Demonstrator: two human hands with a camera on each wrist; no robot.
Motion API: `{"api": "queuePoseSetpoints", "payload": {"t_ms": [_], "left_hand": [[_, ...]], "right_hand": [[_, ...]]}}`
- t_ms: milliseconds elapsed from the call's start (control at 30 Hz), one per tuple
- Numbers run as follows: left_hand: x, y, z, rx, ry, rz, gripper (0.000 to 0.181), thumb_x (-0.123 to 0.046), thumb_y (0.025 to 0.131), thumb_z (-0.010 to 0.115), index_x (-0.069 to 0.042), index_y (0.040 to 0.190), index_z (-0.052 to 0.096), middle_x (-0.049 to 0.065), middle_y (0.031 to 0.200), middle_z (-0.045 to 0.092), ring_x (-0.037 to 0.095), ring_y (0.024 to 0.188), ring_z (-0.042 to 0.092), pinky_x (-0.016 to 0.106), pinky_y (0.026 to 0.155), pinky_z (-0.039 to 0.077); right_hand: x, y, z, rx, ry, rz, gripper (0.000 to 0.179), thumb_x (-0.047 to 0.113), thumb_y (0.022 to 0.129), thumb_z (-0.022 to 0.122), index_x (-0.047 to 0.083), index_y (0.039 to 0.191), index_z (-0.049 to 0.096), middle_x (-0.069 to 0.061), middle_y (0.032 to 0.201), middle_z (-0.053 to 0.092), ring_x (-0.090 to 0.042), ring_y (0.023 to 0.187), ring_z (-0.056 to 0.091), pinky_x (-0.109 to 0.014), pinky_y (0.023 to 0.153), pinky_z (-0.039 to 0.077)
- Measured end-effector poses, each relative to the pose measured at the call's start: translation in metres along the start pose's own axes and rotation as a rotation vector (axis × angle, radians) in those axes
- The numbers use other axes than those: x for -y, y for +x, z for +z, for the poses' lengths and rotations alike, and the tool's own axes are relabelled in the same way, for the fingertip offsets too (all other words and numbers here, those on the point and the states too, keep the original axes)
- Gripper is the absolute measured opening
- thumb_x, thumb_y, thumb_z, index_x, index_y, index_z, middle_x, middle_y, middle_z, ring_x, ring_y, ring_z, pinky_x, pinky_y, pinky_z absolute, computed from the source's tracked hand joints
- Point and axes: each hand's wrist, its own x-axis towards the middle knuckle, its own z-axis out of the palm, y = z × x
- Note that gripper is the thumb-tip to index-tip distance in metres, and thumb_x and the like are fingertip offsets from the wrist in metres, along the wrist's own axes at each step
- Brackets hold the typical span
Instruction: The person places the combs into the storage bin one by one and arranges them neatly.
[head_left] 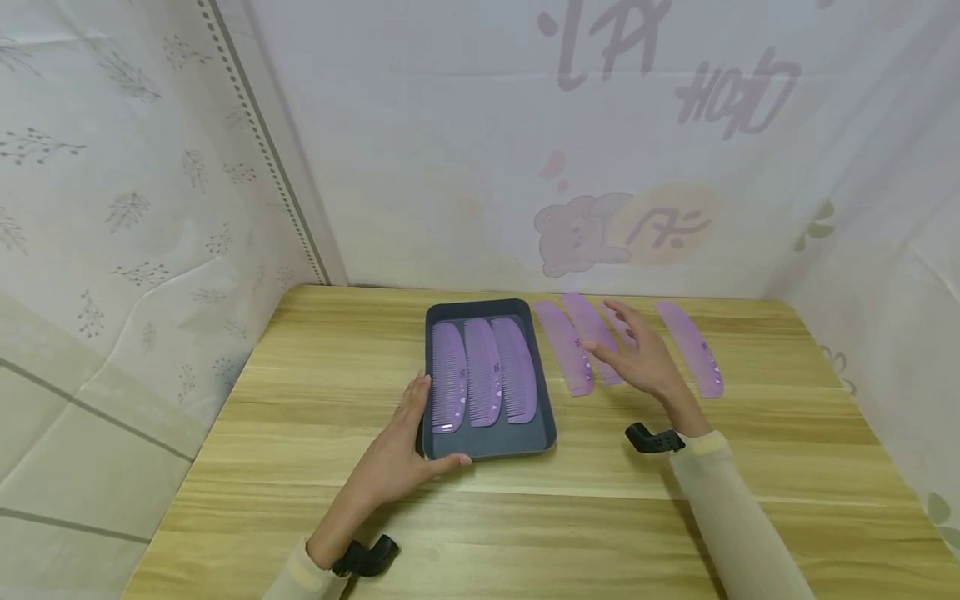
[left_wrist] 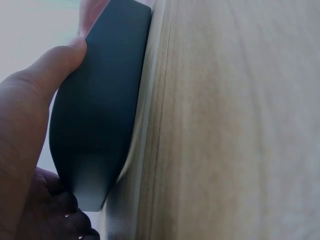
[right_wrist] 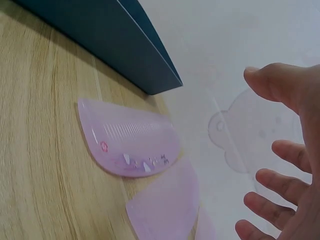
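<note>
A dark blue-grey tray (head_left: 495, 442) lies on the table in the head view. In it, side by side, are three purple combs (head_left: 483, 371). My left hand (head_left: 397, 458) rests at the tray's near left corner, its fingers along the left side and its thumb against the near wall. To the right of the tray my right hand (head_left: 637, 354) hovers over several more purple combs, its fingers spread and holding nothing. It partly hides one comb; another comb (head_left: 693, 354) lies on its far side. In the right wrist view a comb (right_wrist: 132, 140) lies flat beside the tray.
The wooden table (head_left: 300, 492) ends at the back against a patterned cloth (head_left: 420, 167). Another cloth (head_left: 135, 208), printed with leaf sprigs, hangs at the left. A black wrist mount (head_left: 367, 557) is worn on the left wrist, another (head_left: 654, 437) on the right.
</note>
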Motion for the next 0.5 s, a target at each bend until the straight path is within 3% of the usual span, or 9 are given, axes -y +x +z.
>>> {"api": "queuePoseSetpoints", "payload": {"t_ms": [200,500], "left_hand": [[-0.001,-0.001,-0.002,0.010,-0.003,-0.009,0.136,-0.085,0.070,0.070,-0.019,0.167,0.001,0.003,0.175,0.001,0.027,0.161,0.008,0.059,0.124,0.028],[0.000,-0.001,0.000,0.001,-0.006,-0.004,0.137,-0.087,0.069,0.068,-0.019,0.167,0.001,0.003,0.175,0.001,0.027,0.161,0.009,0.058,0.124,0.028]], "right_hand": [[-0.006,-0.003,-0.005,0.016,-0.033,0.070,0.088,0.051,0.094,0.071,0.029,0.164,0.022,-0.010,0.172,0.021,-0.044,0.155,0.023,-0.074,0.117,0.026],[-0.025,-0.002,-0.011,-0.057,-0.076,0.039,0.091,0.049,0.092,0.073,0.022,0.164,0.025,-0.013,0.171,0.024,-0.046,0.156,0.020,-0.074,0.119,0.022]]}}
